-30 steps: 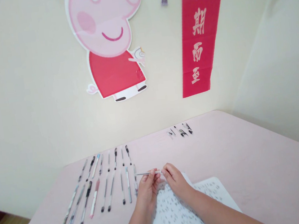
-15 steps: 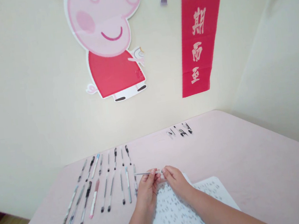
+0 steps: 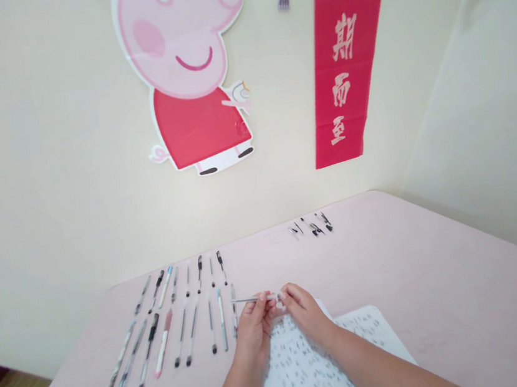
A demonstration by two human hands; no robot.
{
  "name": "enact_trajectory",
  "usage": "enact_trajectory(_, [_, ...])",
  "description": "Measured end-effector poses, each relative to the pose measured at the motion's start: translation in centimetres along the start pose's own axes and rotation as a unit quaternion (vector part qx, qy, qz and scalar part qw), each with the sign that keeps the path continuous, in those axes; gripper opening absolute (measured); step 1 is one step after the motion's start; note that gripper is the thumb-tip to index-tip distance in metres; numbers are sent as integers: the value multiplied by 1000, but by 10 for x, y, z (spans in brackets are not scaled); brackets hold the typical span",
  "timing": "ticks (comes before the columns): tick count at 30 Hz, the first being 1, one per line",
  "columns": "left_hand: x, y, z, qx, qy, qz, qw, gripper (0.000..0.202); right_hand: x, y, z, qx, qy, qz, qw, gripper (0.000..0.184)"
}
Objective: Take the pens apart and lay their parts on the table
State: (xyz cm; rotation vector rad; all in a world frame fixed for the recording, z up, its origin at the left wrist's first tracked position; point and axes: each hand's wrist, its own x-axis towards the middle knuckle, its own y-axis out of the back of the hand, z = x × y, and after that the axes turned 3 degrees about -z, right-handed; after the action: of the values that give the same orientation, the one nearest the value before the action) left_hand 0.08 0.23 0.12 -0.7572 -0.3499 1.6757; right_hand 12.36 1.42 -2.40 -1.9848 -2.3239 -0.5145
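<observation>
Slim grey pen (image 3: 246,300), one: I view it roughly level above the tabletop (image 3: 428,273), near the far edge of a handwritten sheet (image 3: 302,357). Left hand (image 3: 254,319): grip closed around its middle. Right hand (image 3: 307,310): grip pinching its right end. Pens (image 3: 164,343), two rows, to the left. Small black pieces (image 3: 314,230), grouped, tabletop's far edge.

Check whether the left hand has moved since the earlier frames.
No: the left hand shows no visible shift in any direction, judged against the red banner on the wall.
</observation>
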Motion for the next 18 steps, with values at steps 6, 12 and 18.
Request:
enact_trajectory(6, [1,1,-1,8,0,-2,1000,3,1,-1,3,-34,-24,-15,999,41])
enact_trajectory(12, [-1,0,0,6,-3,-5,1000,1,1,0,0,-27,-9,-7,1000,32])
enact_trajectory(18, [-1,1,1,2,-6,-4,1000,3,1,0,-3,5,-8,4,1000,22])
